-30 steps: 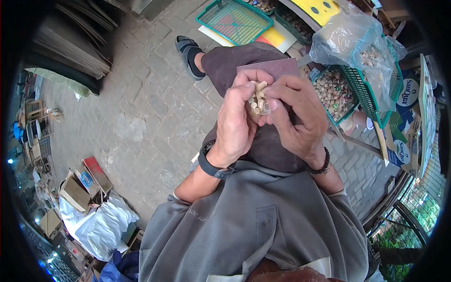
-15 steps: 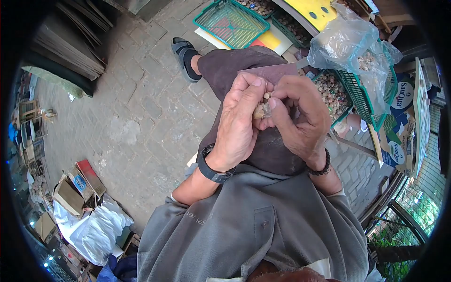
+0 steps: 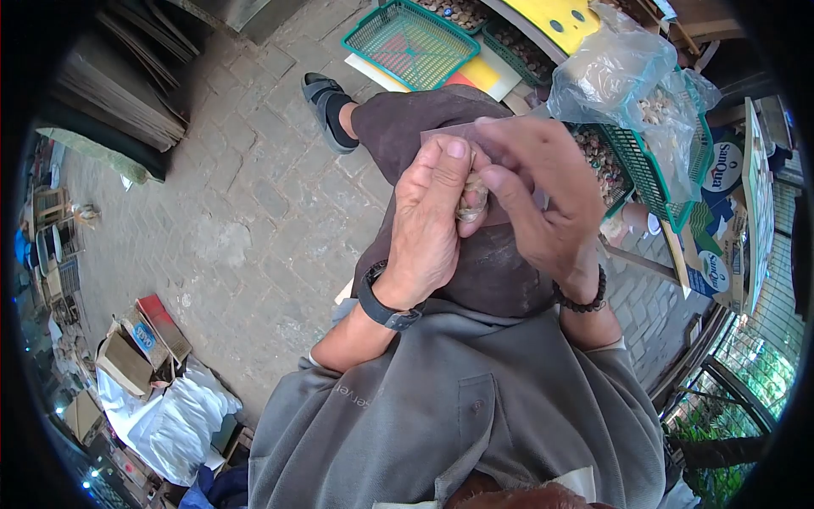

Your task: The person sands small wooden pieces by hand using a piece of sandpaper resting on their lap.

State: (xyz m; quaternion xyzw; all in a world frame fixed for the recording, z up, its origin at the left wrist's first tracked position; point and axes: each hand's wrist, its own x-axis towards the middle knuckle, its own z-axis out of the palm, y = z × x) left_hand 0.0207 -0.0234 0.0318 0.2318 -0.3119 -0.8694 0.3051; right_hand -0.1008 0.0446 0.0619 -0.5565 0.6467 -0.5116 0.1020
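My left hand (image 3: 431, 216) is closed around several small pale, yellowish-brown stone-like pieces (image 3: 472, 200), its thumb lying along the top of them. Their exact kind is hard to make out. Close on the right, my right hand (image 3: 555, 195) has its thumb near the left fingertips. Its other fingers are raised away from the thumb and smeared by motion, with nothing seen between them. Under both hands a thin brownish-grey sheet (image 3: 437, 134) lies over my dark-trousered leg; most of it is hidden by the hands.
A green basket (image 3: 348, 42) stands on the paving ahead. At right, another green basket (image 3: 623, 161) carries a clear plastic bag (image 3: 606, 72), beside many small mixed pieces (image 3: 598, 157). Printed cardboard (image 3: 708, 225) is farther right. White sacking (image 3: 182, 416) and boxes (image 3: 144, 339) lie lower left.
My right fingers have lifted and spread from their pinch on a small pale piece at the left fingertips. The left hand keeps its hold, and the view has shifted slightly.
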